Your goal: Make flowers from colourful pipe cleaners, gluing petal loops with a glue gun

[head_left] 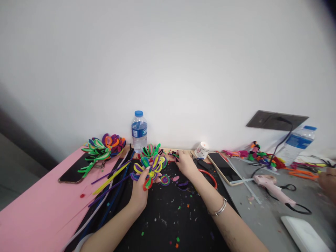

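The desk [258,211] spans the bottom of the frame, pink at left, black in the middle, grey at right. A clear plastic bottle with a blue cap [139,136] stands near centre; a cream-edged black phone [224,168] and pale pink glue gun [274,190] lie right.

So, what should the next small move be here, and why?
Probably a pick-up with the right hand: its fingertips are down at the small pieces by the back edge of the black mat, while the left hand holds the multicoloured flower. Whether the right fingers grip anything is too small to tell.
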Tool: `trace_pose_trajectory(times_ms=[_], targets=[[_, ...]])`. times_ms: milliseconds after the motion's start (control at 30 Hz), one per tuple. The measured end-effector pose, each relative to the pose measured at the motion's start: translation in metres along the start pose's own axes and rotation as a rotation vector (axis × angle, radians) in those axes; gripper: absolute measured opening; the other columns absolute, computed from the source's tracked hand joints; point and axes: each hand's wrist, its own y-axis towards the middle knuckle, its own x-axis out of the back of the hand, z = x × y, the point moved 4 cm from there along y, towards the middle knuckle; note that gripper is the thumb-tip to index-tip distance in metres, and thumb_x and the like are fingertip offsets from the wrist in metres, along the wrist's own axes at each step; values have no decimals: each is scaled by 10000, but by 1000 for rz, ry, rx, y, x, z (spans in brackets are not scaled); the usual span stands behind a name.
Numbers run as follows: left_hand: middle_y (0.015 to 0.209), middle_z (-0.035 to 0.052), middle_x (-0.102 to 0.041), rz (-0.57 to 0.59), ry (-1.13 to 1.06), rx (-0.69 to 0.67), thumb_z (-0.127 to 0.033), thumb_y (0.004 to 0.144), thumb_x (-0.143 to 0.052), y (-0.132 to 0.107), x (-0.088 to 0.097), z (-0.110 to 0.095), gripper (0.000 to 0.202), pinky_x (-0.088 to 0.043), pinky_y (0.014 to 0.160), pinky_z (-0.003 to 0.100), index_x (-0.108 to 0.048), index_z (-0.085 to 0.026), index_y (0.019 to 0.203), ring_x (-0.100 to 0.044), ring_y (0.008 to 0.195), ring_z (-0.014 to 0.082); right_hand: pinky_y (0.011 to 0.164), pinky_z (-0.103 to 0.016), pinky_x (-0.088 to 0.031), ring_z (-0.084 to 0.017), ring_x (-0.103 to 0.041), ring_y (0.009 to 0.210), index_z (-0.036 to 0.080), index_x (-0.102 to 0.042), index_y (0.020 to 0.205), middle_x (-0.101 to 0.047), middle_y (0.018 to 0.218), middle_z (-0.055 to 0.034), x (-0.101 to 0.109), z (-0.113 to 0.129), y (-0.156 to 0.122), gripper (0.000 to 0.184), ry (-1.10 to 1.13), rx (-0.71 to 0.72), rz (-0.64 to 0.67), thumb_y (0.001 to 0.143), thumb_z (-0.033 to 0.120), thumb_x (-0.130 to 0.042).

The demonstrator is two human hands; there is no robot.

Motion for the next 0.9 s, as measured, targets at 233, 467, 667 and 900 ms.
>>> trace_pose_trajectory(times_ms=[233, 467, 667, 900], targets=[[801, 58, -734, 4, 50, -35, -335, 692, -688, 4, 1, 5, 271, -503, 594, 279, -646, -145, 881, -678, 747, 218, 755, -281, -401, -215, -567, 894, 148, -578, 887, -624, 929, -105, -16, 35, 16, 139, 36, 22, 34, 755, 187, -564], [1021, 76, -710, 76, 67, -23, -314, 715, -691, 2, -4, 6, 419, -484, 836, 356, -619, -168, 1101, -639, 969, 241, 730, -306, -420, -228, -584, 849, 110, -595, 876, -644, 852, -123, -23, 29, 29, 210, 169, -37, 6, 681, 60, -537], [1156, 67, -655, 285, 7, 66, -266, 746, -678, -5, -15, 9, 401, -366, 1004, 397, -610, -203, 1136, -541, 1141, 242, 590, -239, -466, -127, -597, 610, 178, -538, 1053, -632, 758, -1, 1, 0, 1, 466, 394, -46, -13, 646, -5, -402], [1123, 45, -664, 427, -117, 164, -232, 793, -636, -15, -19, 16, 363, -381, 978, 401, -588, -234, 1153, -559, 1106, 235, 618, -262, -517, -159, -651, 671, 146, -628, 852, -672, 766, -36, 17, -19, -45, 212, 908, -102, 30, 679, 141, -508]])
